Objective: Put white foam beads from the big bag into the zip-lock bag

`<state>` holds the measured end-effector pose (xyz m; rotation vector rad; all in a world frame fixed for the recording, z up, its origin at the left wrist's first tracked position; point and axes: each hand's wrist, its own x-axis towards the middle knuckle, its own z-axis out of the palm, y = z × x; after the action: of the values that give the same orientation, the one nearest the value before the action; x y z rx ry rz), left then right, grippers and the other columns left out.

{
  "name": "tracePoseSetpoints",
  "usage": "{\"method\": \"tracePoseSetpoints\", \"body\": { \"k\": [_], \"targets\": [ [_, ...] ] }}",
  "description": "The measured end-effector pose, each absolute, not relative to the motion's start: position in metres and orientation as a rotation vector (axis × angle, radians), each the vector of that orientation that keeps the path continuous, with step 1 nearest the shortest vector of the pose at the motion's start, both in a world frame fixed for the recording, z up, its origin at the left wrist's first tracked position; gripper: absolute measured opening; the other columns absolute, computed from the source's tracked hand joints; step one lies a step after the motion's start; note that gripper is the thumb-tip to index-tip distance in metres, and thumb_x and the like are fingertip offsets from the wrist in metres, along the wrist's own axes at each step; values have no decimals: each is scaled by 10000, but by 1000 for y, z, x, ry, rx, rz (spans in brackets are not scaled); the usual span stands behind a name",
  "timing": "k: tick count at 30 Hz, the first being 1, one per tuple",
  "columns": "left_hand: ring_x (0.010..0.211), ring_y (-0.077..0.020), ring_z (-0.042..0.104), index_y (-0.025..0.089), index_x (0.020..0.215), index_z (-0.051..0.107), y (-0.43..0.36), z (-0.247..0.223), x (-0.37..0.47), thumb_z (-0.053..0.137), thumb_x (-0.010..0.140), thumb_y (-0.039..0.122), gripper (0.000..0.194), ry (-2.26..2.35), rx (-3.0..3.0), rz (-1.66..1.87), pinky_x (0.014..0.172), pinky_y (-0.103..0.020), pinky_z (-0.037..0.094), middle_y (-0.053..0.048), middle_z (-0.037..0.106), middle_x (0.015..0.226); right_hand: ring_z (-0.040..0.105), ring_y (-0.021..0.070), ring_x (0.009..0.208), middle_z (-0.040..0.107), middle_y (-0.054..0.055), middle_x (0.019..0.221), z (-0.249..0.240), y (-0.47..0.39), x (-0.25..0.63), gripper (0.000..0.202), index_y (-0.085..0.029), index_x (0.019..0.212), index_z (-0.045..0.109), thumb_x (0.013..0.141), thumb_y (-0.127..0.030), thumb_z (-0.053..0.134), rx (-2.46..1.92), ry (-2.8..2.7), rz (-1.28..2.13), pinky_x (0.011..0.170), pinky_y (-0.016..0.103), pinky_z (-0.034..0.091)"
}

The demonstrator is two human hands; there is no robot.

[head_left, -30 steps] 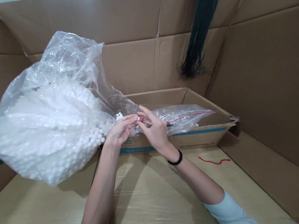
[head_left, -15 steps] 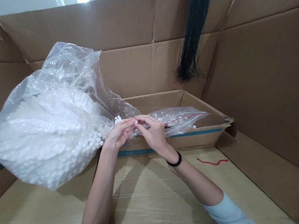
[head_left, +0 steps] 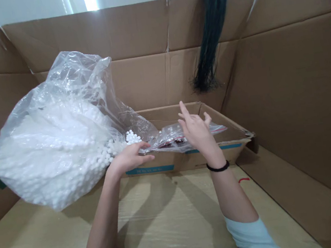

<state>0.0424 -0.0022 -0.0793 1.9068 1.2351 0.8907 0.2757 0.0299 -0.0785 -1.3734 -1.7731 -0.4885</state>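
My left hand (head_left: 130, 157) is open, thumb and fingers apart, close to the white balls (head_left: 132, 137) at the mouth of a large clear plastic bag (head_left: 54, 143). That bag is full of the same small white balls. Further right, my right hand (head_left: 197, 129) is raised with its fingers spread, holding nothing. It is over a clear zip bag (head_left: 170, 139) with a red line along its edge; dark red bits and white balls show in or on it. The zip bag lies across a low open cardboard box (head_left: 228, 154).
A bundle of dark green strands (head_left: 213, 39) hangs over the back cardboard wall (head_left: 134, 34). On the tabletop (head_left: 166, 214), a piece of red cord (head_left: 243, 179) lies partly behind my right forearm. Tall cardboard walls stand left and right.
My hands have come apart from a pinch around a white ball. The right one has moved right and opened, and the left has lowered and opened. The ball is no longer visible between them.
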Motion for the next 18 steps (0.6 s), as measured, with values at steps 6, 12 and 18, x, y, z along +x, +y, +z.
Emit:
{"method": "tracePoseSetpoints", "body": {
  "k": [6, 12, 18],
  "targets": [
    [734, -221, 597, 238, 953, 689, -1, -86, 41, 635, 572, 47, 430, 1430, 1934, 1130, 719, -261, 393, -37, 684, 732, 601, 225, 983, 701, 74, 997, -69, 14, 275, 394, -213, 1293, 482, 936, -234, 317, -1324, -1743, -481, 1014, 561, 241],
    [671, -218, 600, 215, 704, 719, -11, -73, 41, 585, 611, 87, 207, 1516, 2064, 1055, 656, -274, 376, -55, 691, 700, 617, 230, 929, 699, 105, 1009, -62, 1, 260, 318, -154, 1086, 628, 925, -241, 368, -1211, -1886, -444, 896, 418, 403],
    [582, -180, 570, 215, 670, 720, -24, -69, 36, 539, 652, 103, 214, 1498, 2219, 888, 597, -261, 356, -38, 679, 623, 658, 236, 831, 717, 109, 904, -62, -7, 221, 382, -202, 1170, 582, 943, -373, 325, -1371, -2121, -365, 682, 322, 459]
  ]
}}
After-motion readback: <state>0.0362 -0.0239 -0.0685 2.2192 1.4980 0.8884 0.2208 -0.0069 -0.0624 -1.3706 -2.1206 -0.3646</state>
